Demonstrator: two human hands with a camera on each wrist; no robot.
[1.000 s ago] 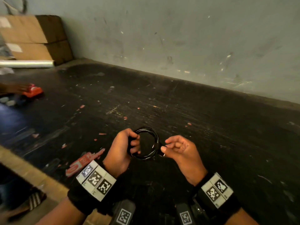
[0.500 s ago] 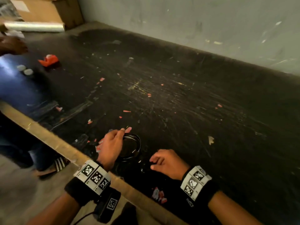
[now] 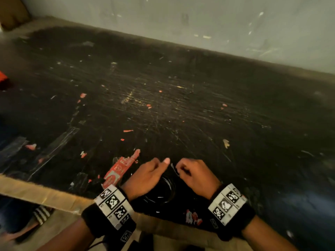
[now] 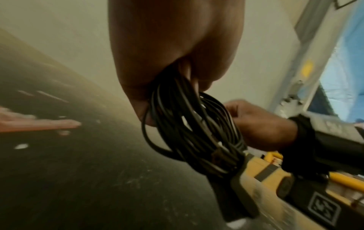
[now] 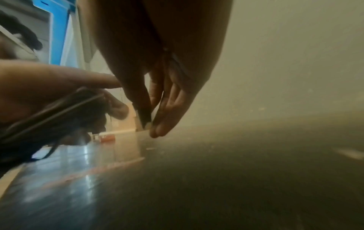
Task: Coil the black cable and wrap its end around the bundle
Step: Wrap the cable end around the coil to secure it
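The black cable [image 3: 164, 191] is wound into a coil of several loops just above the dark table [image 3: 181, 109], near its front edge. My left hand [image 3: 150, 173] grips the top of the coil [image 4: 189, 124], fingers curled round the loops and thumb pointing forward. My right hand [image 3: 193, 173] is close on the right, almost touching the left. Its thumb and fingers pinch a small dark piece with a pale tip [image 5: 144, 120], which looks like the cable's end. The left hand holding the coil [image 5: 51, 118] shows blurred in the right wrist view.
A red wrapper [image 3: 118, 170] lies flat just left of my left hand, with red scraps scattered over the scratched table. The pale front edge [image 3: 45, 195] runs below the hands. A wall [image 3: 217, 19] closes the far side. Someone's sandalled foot [image 3: 40, 213] is on the floor at lower left.
My right hand, which had let go and lain apart on the table, has come back beside the left and pinches a small piece. The left hand kept hold of the coil.
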